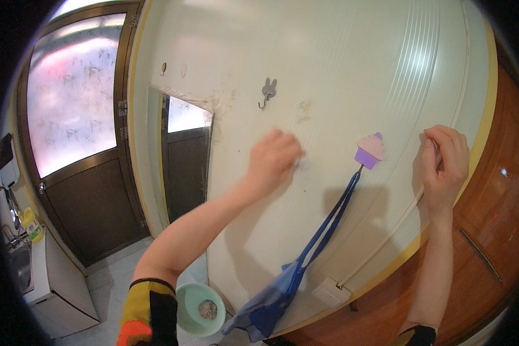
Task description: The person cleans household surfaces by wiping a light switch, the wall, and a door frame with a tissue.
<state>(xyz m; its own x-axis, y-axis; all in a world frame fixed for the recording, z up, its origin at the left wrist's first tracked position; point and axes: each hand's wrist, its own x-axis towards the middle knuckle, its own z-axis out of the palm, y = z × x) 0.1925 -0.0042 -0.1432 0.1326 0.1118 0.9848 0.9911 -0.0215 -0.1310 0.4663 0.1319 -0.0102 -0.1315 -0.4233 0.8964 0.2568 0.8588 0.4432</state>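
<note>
My left hand (273, 162) is blurred and curled close to a pale wall panel (328, 65), below a grey rabbit-shaped hook (268, 88). A faint whitish blur shows at its fingertips; whether it holds something is not clear. My right hand (452, 166) is by the panel's right side, over the line of a thin white cable strip (387, 240). Its fingers bend loosely apart from the thumb, and nothing shows between them. Between the hands, a purple and pink cupcake-shaped hook (370, 151) carries a blue fabric item (281, 298) by its straps. Brownish marks (304, 111) stain the panel.
A mirror (186, 173) stands left of the panel, near a brown door (99, 212) with frosted glass. A green basin (190, 326) with a greyish wad (208, 309) inside is below. A white switch plate or socket (332, 292) sits low on the wall. Reddish-brown wood (484, 207) lies at right.
</note>
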